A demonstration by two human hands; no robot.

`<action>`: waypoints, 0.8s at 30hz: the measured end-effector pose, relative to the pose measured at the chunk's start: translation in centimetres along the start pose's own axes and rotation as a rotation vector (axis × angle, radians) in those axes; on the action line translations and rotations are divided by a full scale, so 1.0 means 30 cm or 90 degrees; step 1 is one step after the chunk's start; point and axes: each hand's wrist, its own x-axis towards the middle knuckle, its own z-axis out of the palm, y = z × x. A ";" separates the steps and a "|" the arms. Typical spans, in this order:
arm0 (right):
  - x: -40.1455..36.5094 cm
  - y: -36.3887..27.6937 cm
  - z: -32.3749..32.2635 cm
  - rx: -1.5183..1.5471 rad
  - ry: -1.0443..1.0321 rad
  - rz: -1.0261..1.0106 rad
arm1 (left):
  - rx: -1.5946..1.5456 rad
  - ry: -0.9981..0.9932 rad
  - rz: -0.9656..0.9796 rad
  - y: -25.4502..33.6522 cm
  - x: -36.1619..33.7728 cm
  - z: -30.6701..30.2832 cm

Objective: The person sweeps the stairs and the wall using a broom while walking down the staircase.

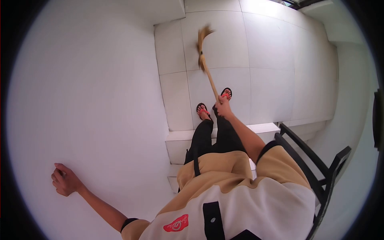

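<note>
The person's right hand is closed around the handle of a broom, its fingers wrapped about the pale stick with no visible gap. From those fingers the stick runs forward and slightly left to a dark band, beyond which the straw bristles spread and bend to the right at their far end. The bristles are blurred and lie over the tiled floor; whether they touch it cannot be told.

Just ahead of the right fingers is the right foot, in a black sandal with a red strap. The left foot, in a matching sandal, is to the left of these fingers.

The left hand is well apart from the broom, out to the left against the view of a white wall. Its fingers are loosely curled inward. A dark spot shows between them, but whether it is a held thing or shadow cannot be told, nor whether the hand touches the wall.

Behind the right fingers, toward the body, are white steps. A black railing stands behind and to the right of the same fingers, beyond the right arm.
</note>
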 end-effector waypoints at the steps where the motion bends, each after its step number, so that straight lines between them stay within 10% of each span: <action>1: -0.045 -0.124 -0.050 0.148 -0.064 0.124 | 0.012 0.001 0.005 0.002 0.001 0.000; 5: -0.326 -0.402 -0.246 -0.069 -0.181 0.179 | 0.033 -0.018 0.007 -0.012 -0.007 0.011; 11: -0.229 -0.057 -0.132 -0.373 -0.592 0.282 | 0.044 -0.032 0.005 -0.005 -0.006 0.016; 16: 0.165 0.024 0.062 -0.606 -0.339 -0.079 | 0.065 -0.040 0.027 -0.016 -0.009 0.015; 18: 0.321 -0.127 0.016 -0.326 -0.287 0.100 | 0.084 -0.065 0.014 -0.009 -0.009 0.005; 24: 0.728 -0.354 -0.083 -0.397 0.308 -0.253 | 0.071 -0.048 0.021 -0.004 -0.005 0.000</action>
